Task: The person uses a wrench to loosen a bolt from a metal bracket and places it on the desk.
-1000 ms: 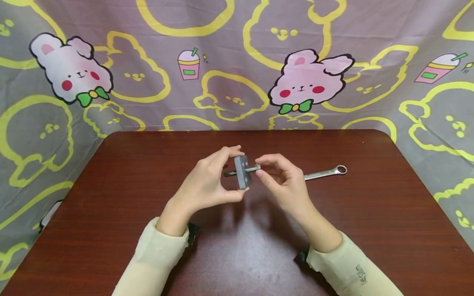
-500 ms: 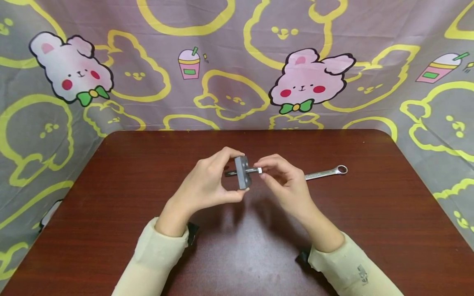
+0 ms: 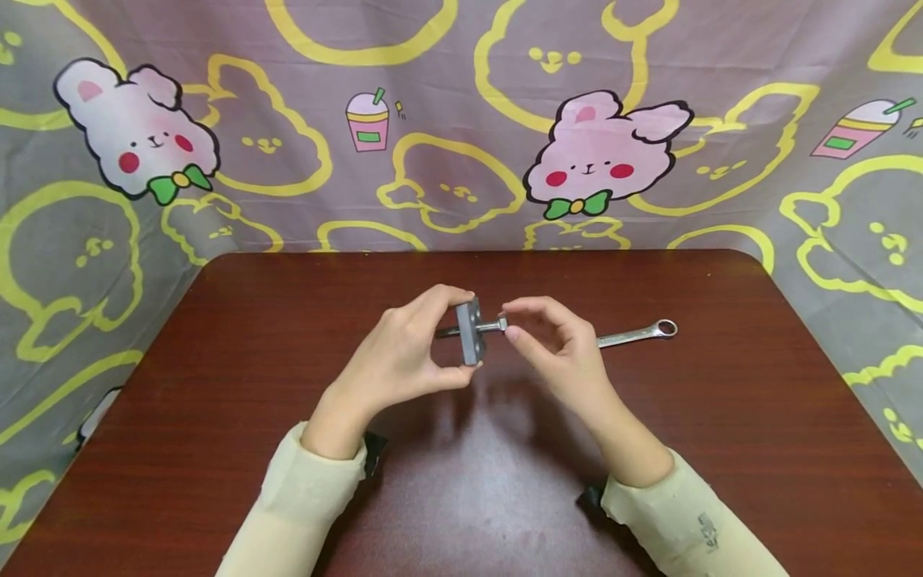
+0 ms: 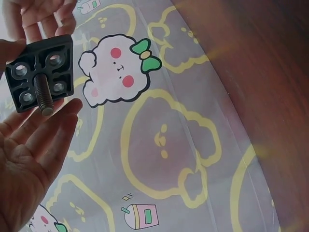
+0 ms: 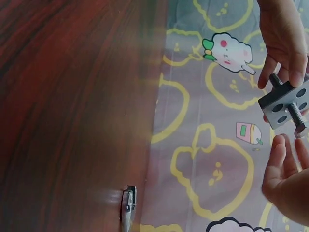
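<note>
My left hand (image 3: 392,349) grips a grey square block (image 3: 469,332) by its edges, thumb below and fingers above. Several holes surround the centre of the block (image 4: 41,72) in the left wrist view. A hex bolt (image 3: 490,326) runs through the middle; its threaded end (image 4: 43,99) sticks out on the left-hand side. At the bolt's head (image 5: 302,126), on the other side, are the thumb and fingertips of my right hand (image 3: 558,344), which pinch it lightly. A length of shank shows between the head and the block.
A silver wrench (image 3: 638,335) lies on the brown table (image 3: 216,385) behind my right hand, ring end to the right, its other end hidden. A patterned curtain (image 3: 447,120) hangs around the table's back and sides.
My right thumb and fingers have shifted around the bolt's head, and the bolt has turned a little. The left hand keeps the block almost in place.
</note>
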Tool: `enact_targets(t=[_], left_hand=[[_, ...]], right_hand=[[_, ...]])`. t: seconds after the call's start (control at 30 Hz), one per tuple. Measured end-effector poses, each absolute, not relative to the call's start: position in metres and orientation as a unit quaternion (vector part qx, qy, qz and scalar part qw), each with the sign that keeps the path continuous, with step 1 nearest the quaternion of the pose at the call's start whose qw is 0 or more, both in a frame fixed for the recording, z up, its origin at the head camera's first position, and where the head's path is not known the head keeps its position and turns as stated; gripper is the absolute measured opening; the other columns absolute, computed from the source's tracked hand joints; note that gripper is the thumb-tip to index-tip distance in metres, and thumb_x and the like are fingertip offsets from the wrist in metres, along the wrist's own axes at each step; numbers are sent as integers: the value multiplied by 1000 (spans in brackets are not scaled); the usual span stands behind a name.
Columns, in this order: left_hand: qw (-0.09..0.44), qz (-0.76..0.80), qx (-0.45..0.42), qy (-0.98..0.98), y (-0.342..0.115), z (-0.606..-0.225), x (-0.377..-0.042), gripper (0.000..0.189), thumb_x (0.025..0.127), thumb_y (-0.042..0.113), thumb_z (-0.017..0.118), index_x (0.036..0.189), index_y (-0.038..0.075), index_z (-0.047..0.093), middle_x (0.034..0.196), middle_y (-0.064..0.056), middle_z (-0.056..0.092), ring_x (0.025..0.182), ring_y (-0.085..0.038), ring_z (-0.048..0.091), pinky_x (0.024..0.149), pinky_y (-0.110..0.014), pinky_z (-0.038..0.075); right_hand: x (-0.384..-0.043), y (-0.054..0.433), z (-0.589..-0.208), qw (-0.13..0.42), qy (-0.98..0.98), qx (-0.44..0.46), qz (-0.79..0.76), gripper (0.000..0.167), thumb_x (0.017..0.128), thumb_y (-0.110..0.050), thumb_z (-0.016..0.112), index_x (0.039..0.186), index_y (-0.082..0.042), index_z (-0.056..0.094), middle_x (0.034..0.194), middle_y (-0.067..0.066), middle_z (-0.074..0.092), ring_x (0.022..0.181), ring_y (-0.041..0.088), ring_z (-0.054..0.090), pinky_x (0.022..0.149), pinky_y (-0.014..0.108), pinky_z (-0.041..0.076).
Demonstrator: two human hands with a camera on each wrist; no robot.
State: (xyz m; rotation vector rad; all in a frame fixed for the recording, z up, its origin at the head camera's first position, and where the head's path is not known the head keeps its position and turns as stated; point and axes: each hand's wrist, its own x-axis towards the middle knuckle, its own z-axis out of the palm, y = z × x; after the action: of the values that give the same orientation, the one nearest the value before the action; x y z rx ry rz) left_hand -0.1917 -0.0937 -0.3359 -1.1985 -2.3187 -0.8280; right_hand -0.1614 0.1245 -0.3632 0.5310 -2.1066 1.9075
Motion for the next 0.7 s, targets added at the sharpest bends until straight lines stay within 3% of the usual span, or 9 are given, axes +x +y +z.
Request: enact_targets(t=[0.17, 0.3, 0.5, 0.7], left_hand=[[214, -288, -436, -825, -92, -337, -191, 66, 65, 19, 85, 122, 3, 54, 117, -6, 64, 92, -16, 67, 78, -29, 59], [219, -286, -437, -824, -91, -337, -190, 65, 65, 18, 84, 121, 3, 54, 120, -7, 64, 93, -17, 68, 77, -29, 59], [217, -285, -436, -825, -91, -337, -190, 65, 66, 17, 84, 121, 4, 53, 121, -8, 63, 93, -17, 68, 76, -29, 60], [215, -284, -433, -828, -91, -336, -191, 65, 66, 18, 84, 121, 5, 53, 122, -7, 63, 95, -16, 68, 77, -29, 60]], right_hand=[[-164, 123, -362, 99, -739, 137, 653, 19, 92, -3, 64, 108, 5, 68, 91, -9, 69, 75, 8, 66, 72, 24, 58], [-166, 120, -363, 101, -746, 125, 646, 15, 92, -4, 65, 102, 6, 69, 81, -8, 68, 66, 12, 64, 65, 24, 56], [-165, 118, -361, 98, -740, 136, 652, 15, 91, -1, 65, 105, 5, 69, 75, 5, 66, 67, 16, 65, 63, 25, 56], [-162, 118, -361, 108, -734, 160, 651, 23, 90, 2, 66, 113, 4, 67, 83, -7, 68, 79, 9, 67, 72, 22, 56]])
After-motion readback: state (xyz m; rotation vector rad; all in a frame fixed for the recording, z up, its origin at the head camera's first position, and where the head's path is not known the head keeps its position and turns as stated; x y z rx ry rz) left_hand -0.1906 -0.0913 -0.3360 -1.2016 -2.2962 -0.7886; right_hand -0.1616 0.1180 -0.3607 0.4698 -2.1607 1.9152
